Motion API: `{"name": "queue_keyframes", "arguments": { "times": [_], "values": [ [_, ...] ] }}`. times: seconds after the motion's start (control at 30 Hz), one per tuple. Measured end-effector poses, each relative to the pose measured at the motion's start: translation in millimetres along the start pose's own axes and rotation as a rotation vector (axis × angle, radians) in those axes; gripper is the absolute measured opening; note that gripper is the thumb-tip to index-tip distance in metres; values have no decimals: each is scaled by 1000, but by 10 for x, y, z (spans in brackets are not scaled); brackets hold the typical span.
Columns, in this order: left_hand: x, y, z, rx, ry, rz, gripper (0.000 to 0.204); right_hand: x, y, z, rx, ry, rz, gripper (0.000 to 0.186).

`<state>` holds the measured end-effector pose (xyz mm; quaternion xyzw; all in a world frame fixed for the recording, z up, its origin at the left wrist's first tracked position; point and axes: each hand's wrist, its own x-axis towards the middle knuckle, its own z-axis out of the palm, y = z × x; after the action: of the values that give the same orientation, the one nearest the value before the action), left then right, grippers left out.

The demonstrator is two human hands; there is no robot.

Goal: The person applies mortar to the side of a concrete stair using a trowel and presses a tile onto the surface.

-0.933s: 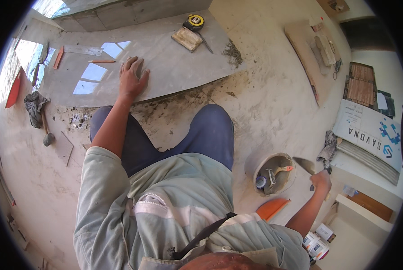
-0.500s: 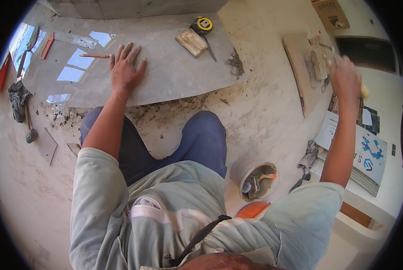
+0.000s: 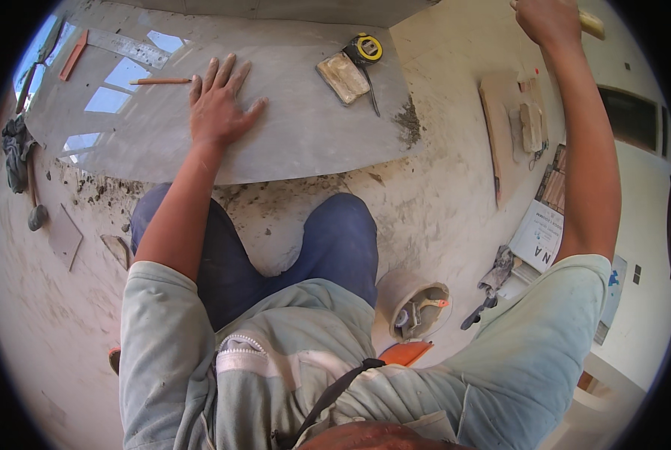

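Note:
My left hand (image 3: 219, 105) lies flat on a large grey tile (image 3: 290, 142), fingers spread. Beside its fingertips rests a brown pencil (image 3: 155, 81). Further right on the tile are a yellow and black tape measure (image 3: 365, 49) and a worn, light-coloured block (image 3: 344, 78). My right hand (image 3: 549, 22) is raised at the far right, closed round a tool with a light wooden handle (image 3: 592, 25). The tool's working end is hidden or out of the picture.
A bucket (image 3: 395, 292) with a brush and other tools stands right of my knee. Boards (image 3: 500, 135), a white box (image 3: 539, 234) and a dirty cloth (image 3: 497, 268) lie at the right. A rubber mallet (image 3: 37, 217) and tile offcut (image 3: 65, 238) lie left. Mortar crumbs border the tile.
My right hand has swung up and away from the boards with the wooden-handled tool. My left hand stays flat on the tile. The whole view has shifted slightly.

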<state>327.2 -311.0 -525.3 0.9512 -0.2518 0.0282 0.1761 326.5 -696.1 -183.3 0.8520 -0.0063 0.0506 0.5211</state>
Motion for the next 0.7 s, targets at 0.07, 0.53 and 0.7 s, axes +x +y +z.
{"name": "queue_keyframes", "arguments": {
  "times": [0.07,0.53,0.7],
  "values": [
    [0,-10,3,0,3,-1,74,61,-36,4,-34,41,6,20],
    [15,-1,13,-15,19,-15,76,290,-232,-357,-39,-184,-24,30],
    [9,-15,19,8,21,-25,76,245,-11,162,58,-117,82,45]
  ]
}}
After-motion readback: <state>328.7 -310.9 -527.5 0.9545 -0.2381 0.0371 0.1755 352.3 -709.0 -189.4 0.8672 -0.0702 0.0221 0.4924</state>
